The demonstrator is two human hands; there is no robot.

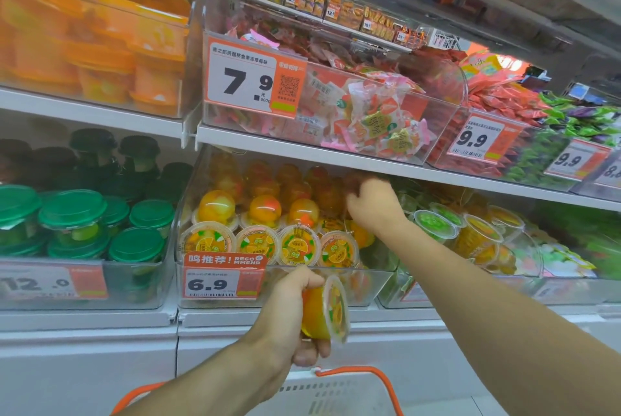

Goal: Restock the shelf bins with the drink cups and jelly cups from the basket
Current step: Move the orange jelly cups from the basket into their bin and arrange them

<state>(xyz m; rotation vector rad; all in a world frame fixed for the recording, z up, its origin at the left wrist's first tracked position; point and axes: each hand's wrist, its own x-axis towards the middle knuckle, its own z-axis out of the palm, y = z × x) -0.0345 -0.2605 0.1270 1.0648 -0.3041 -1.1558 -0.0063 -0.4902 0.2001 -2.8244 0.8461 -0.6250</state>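
My left hand (295,318) grips an orange jelly cup (327,310) on its side, just below the front of the clear bin (369,284) marked 6.9. That bin holds several orange jelly cups (258,241), lids forward in the front row and domes up behind. My right hand (373,204) reaches deep into the bin's right rear, fingers curled down among the cups there; whether it holds one is hidden. The basket (336,395), white with an orange handle, shows at the bottom edge.
Left of the bin stand green-lidded drink cups (74,214) in a bin priced 12.0. To the right is a bin of green and yellow jelly cups (470,231). The shelf (302,147) above carries wrapped sweets priced 7.9 and hangs low over the bin.
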